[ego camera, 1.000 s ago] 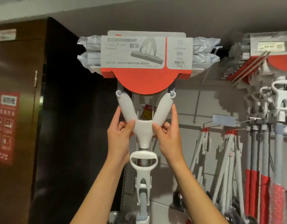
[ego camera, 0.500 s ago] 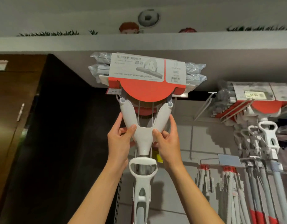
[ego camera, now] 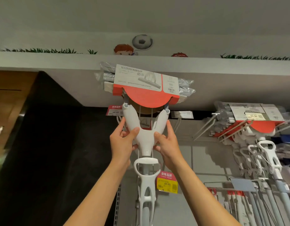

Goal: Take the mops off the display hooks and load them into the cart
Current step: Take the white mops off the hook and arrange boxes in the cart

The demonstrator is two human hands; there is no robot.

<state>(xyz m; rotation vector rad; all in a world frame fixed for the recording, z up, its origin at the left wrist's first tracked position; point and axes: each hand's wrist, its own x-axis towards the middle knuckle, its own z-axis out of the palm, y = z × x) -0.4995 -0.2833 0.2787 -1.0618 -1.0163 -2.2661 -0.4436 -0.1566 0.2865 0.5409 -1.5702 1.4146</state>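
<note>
White plastic mop (ego camera: 145,136) hangs high at the display; left hand (ego camera: 123,141) and right hand (ego camera: 168,142) grasp its forked yoke. Risk: packaged head snagging the hook.

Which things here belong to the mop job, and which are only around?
Job: held mop; left hand; right hand; hanging mops.
Around: price tag; football sticker; dark door.

Left hand (ego camera: 123,142), right hand (ego camera: 168,142) raised, fingers curled, gripping.
</note>
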